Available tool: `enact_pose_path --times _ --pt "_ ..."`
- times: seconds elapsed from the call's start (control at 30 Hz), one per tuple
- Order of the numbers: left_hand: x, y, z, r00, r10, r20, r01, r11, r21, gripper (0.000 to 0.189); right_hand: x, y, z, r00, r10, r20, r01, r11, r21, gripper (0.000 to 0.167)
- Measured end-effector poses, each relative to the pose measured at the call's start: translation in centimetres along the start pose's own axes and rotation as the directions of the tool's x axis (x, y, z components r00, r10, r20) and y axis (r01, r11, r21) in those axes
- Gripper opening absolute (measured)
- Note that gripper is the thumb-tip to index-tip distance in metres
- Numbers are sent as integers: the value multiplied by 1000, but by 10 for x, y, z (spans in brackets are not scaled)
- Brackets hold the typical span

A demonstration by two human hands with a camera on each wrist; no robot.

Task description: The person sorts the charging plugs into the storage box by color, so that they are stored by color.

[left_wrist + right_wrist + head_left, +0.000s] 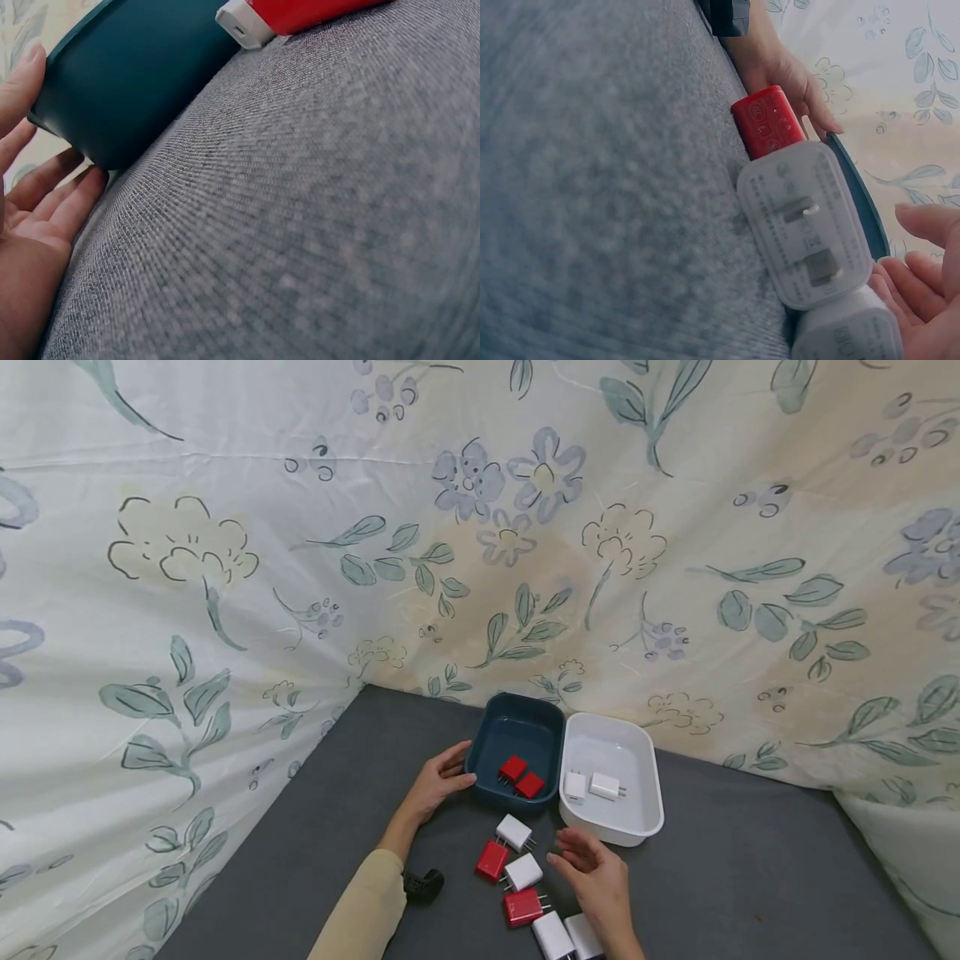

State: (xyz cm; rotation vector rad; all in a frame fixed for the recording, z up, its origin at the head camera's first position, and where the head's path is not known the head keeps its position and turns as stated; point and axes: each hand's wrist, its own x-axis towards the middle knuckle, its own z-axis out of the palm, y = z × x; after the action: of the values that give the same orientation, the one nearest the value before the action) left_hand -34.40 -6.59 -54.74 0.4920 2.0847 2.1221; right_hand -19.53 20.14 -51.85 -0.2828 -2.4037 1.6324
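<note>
My left hand (435,783) rests against the left wall of a dark blue bin (517,706), its thumb by the near corner. Two red charger plugs (529,786) lie in that bin. Over the table my right hand (596,881) hovers with loosely bent fingers and holds nothing, just right of the loose chargers. Among these are a white charger (514,832), a red charger (492,861), another white one beside it, and a second red charger (523,907). Two larger white chargers (553,935) lie nearest me; the right hand partly hides one.
A white bin (648,802) stands against the blue bin's right side, with two white chargers (606,786) inside. Both bins sit on a dark grey table (750,860). Floral cloth (480,568) hangs behind and to the left. A black device (423,887) is at the left wrist.
</note>
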Motion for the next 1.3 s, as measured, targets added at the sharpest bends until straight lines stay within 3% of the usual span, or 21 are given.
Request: enact_pose_path --times 0.37,0.67,0.97,1.3 --pt "-1 1 -1 1000 12 0 -12 1000 19 68 -5 -6 -4 998 10 64 -11 1000 10 42" --pt "0 2 1 1000 18 6 -18 999 29 67 -8 -11 -16 992 52 116 -61 995 77 43" --pt "-1 2 0 1000 10 -18 -10 1000 25 65 -11 -10 -26 979 93 184 -101 994 35 45" --pt "-2 1 0 1000 3 -16 -2 999 35 63 -19 0 -33 971 150 184 -148 989 -25 47"
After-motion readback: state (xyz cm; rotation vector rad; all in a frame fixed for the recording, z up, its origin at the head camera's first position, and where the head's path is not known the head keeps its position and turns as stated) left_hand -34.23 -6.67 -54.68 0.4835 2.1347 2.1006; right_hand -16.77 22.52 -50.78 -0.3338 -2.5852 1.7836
